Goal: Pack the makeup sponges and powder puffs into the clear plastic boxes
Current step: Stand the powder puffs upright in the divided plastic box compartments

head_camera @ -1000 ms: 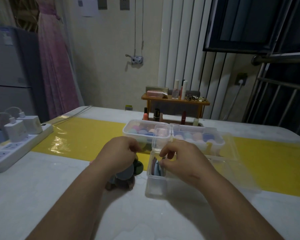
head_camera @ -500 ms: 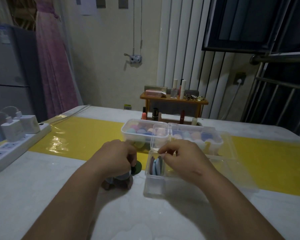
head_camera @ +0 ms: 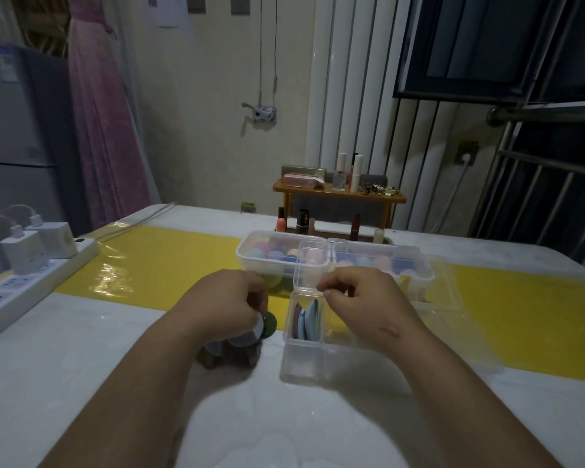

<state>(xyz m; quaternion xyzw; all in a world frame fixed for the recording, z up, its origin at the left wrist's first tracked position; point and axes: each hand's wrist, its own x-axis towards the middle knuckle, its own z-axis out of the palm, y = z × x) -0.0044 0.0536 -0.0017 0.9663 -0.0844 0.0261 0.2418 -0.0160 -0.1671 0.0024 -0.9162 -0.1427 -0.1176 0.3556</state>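
A small clear box (head_camera: 303, 361) sits on the white table in front of me, with several flat powder puffs (head_camera: 307, 321) standing on edge in its far half. My right hand (head_camera: 363, 307) hovers over the box's far right corner, fingertips pinched together with nothing visible between them. My left hand (head_camera: 228, 304) is closed on a stack of round puffs: a pale one (head_camera: 245, 336) and a dark green one (head_camera: 270, 327) stick out, and darker ones (head_camera: 217, 352) lie beneath. Two clear boxes of coloured sponges (head_camera: 277, 256) (head_camera: 382, 263) stand behind.
Another small clear box (head_camera: 311, 266) stands between the sponge boxes. A large clear tray (head_camera: 453, 319) lies to the right on the yellow runner (head_camera: 149, 265). A power strip with chargers (head_camera: 31, 275) is at the left edge. Lipsticks (head_camera: 303, 220) and a wooden shelf (head_camera: 338, 194) stand behind.
My right fingertips have lifted off the puffs in the small box and drawn together. My left hand keeps its hold on the puff stack and has shifted slightly.
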